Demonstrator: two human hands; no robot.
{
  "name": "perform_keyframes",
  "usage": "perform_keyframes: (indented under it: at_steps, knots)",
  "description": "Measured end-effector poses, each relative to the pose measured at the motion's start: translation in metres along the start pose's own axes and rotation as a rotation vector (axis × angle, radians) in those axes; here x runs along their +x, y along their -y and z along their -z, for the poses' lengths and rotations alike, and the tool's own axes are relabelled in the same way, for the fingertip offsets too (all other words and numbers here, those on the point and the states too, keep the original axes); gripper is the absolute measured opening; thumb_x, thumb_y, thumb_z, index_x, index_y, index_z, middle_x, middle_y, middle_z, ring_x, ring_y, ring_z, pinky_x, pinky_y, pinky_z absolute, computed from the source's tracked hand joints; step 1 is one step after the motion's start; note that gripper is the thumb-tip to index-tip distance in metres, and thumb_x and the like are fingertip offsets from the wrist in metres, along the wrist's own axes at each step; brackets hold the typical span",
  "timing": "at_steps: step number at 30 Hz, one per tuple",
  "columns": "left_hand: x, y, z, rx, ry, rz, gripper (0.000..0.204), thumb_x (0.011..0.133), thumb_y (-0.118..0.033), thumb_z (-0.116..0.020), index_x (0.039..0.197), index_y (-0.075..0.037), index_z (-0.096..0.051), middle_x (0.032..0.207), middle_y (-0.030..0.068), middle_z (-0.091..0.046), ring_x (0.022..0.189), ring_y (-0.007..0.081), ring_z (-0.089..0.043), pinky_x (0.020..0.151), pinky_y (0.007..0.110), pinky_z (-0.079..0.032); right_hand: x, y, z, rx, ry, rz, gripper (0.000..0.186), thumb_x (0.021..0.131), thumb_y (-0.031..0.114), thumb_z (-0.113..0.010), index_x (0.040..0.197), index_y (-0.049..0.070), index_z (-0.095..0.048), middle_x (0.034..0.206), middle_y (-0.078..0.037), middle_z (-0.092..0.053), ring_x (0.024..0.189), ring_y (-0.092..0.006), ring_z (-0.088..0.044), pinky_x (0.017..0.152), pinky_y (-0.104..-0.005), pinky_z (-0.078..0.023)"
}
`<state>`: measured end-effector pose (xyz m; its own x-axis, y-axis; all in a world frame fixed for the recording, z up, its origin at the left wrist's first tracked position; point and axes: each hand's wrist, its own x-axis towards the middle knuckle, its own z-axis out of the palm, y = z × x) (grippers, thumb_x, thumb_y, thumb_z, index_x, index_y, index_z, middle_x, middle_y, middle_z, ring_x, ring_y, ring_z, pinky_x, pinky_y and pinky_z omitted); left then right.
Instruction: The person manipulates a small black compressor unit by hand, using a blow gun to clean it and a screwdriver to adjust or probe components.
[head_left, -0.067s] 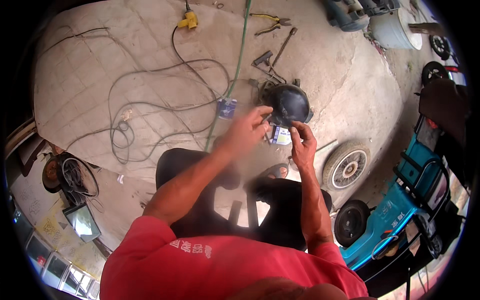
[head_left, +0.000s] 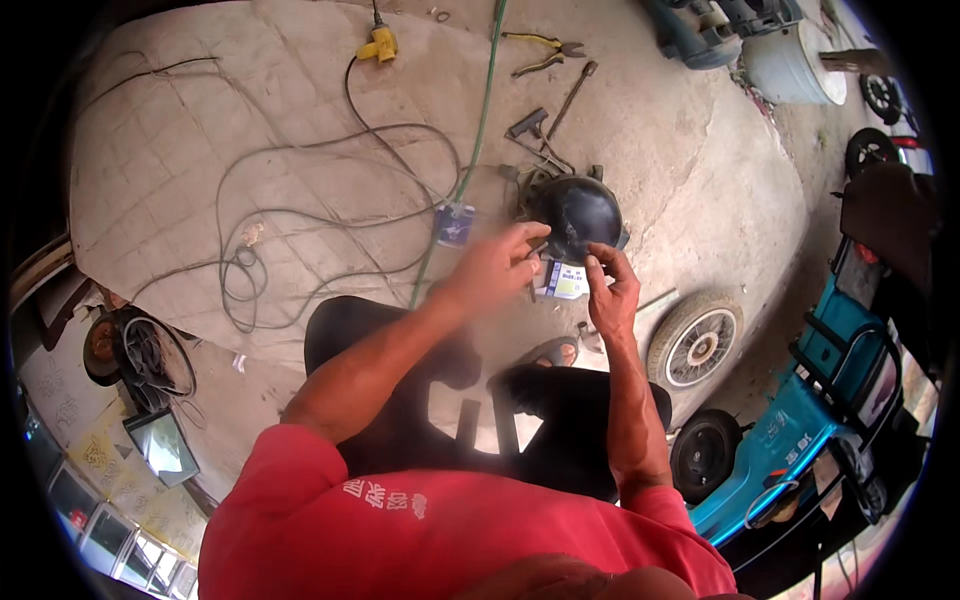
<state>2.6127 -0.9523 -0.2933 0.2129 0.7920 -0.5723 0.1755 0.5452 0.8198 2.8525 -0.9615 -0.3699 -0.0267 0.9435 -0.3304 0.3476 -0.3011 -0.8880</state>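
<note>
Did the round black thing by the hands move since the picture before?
No: the round black thing keeps the same place, up and left of the spoked wheel.

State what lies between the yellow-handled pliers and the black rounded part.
In the head view, a metal rod and a dark-handled tool lie between the pliers and the black rounded part.

Repair workshop: pliers, detached wheel
</note>
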Motion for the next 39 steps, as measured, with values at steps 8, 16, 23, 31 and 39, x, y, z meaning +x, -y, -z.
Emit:
perform_keyframes:
  at_steps: [8, 16, 23, 31, 39]
  knots:
    - [0.073, 0.007, 0.057, 0.316, -0.2, -0.391, 0.03, 0.103, -0.013, -0.06, 0.129, 0.002, -0.063, 0.111, 0.0164, -0.077, 0.107, 0.0181, -0.073, 0.095, 0.034, -0.054, 0.101, -0.034, -0.011, -0.409, -0.05, 0.547, 0.034, 0.094, 0.022, -0.071, 0.124, 0.006, -0.069, 0.126, -0.018, -0.069, 0.122, -0.0382, -0.062, 0.106, -0.0465, -0.048]
    - [0.12, 0.004, 0.055, 0.737, -0.544, -0.542, 0.025, 0.095, -0.019, -0.07, 0.113, -0.001, -0.073, 0.098, 0.0108, -0.075, 0.09, 0.0206, -0.07, 0.082, 0.032, -0.054, 0.111, -0.069, -0.039, -0.631, -0.157, 0.636, 0.046, 0.09, 0.031, -0.074, 0.128, 0.007, -0.066, 0.135, -0.014, -0.063, 0.128, -0.0353, -0.056, 0.109, -0.0494, -0.042]
    - [0.172, 0.033, 0.069, 0.15, -0.344, -0.213, 0.027, 0.094, -0.019, -0.069, 0.109, 0.003, -0.069, 0.092, 0.0075, -0.074, 0.079, 0.0127, -0.069, 0.074, 0.03, -0.056, 0.11, -0.065, -0.043, -0.631, -0.197, 0.646, 0.041, 0.089, 0.031, -0.072, 0.122, 0.007, -0.067, 0.13, -0.011, -0.066, 0.124, -0.0334, -0.059, 0.106, -0.0489, -0.043]
    - [0.223, 0.08, 0.069, 0.265, -0.336, -0.193, 0.025, 0.095, -0.018, -0.067, 0.111, 0.001, -0.069, 0.092, 0.0115, -0.075, 0.084, 0.0179, -0.072, 0.078, 0.032, -0.058, 0.111, -0.067, -0.044, -0.629, -0.209, 0.649, 0.039, 0.087, 0.031, -0.073, 0.119, 0.009, -0.068, 0.127, -0.011, -0.067, 0.123, -0.0329, -0.06, 0.106, -0.0477, -0.044]
    - [0.253, 0.111, 0.075, 0.617, -0.421, -0.277, 0.032, 0.09, -0.03, -0.067, 0.108, -0.003, -0.072, 0.1, 0.0201, -0.075, 0.097, 0.0361, -0.072, 0.086, 0.044, -0.054, 0.108, -0.059, -0.044, -0.615, -0.2, 0.616, 0.038, 0.087, 0.032, -0.073, 0.118, 0.01, -0.068, 0.127, -0.01, -0.067, 0.123, -0.0331, -0.06, 0.106, -0.0479, -0.044]
